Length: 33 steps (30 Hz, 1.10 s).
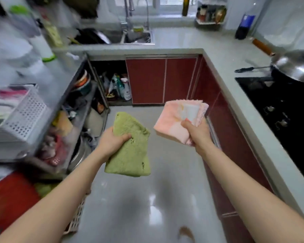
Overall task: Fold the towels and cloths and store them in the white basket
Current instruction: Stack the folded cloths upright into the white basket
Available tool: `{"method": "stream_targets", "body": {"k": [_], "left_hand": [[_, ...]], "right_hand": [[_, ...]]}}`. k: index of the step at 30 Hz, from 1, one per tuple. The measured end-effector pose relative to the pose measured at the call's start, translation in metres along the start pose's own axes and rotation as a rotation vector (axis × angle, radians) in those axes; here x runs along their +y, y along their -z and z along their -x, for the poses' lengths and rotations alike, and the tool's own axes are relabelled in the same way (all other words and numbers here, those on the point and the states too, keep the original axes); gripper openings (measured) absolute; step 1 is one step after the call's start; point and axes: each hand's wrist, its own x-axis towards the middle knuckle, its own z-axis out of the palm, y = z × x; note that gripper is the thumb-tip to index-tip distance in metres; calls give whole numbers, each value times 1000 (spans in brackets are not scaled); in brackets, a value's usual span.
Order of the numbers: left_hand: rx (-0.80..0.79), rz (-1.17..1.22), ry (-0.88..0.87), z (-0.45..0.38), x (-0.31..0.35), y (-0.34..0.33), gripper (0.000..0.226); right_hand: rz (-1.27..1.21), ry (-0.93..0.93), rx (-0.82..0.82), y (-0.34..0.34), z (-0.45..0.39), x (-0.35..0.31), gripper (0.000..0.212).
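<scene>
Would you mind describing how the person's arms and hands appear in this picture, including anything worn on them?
Both forearms are bare from the frame's bottom edge to the wrists; no sleeve shows. The left hand and right hand wear no gloves, and no watch, bracelet or ring is visible. The picture is too soft to judge the fingernails.

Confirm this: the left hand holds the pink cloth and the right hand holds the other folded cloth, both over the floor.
Wrong colour. In the head view the left hand holds the green towel; the pink cloth is in the right hand.
</scene>
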Motion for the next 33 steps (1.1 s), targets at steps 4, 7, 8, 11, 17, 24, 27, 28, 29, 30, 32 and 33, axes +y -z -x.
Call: {"method": "stream_targets", "body": {"k": [4, 7, 8, 11, 17, 24, 27, 28, 29, 30, 32, 33], "left_hand": [[180, 41, 70, -18, -25, 90, 25], [303, 102, 108, -39, -40, 141, 37], [346, 117, 125, -46, -43, 155, 42], [474, 136, 171, -78, -50, 197, 42], [657, 171, 217, -133, -33, 252, 28], [784, 372, 207, -218, -19, 314, 28], [771, 451, 164, -251, -25, 345, 33], [770, 467, 153, -262, -25, 357, 36], [765, 469, 144, -272, -26, 370, 38], [765, 463, 139, -280, -26, 382, 39], [779, 479, 121, -297, -26, 405, 37], [788, 475, 120, -305, -26, 416, 36]], "right_hand": [[56, 11, -187, -114, -13, -15, 38], [52, 18, -303, -193, -36, -24, 45], [56, 26, -332, -217, -42, -30, 47], [47, 72, -455, -294, -75, -36, 48], [122, 125, -598, -415, -122, -62, 51], [143, 189, -689, -540, -172, -89, 52], [175, 228, -700, -584, -187, -88, 58], [179, 248, -701, -599, -192, -89, 58], [188, 256, -688, -610, -194, -92, 57], [179, 265, -675, -621, -196, -93, 56], [170, 280, -662, -642, -199, -100, 52], [177, 284, -656, -650, -200, -104, 49]]}}
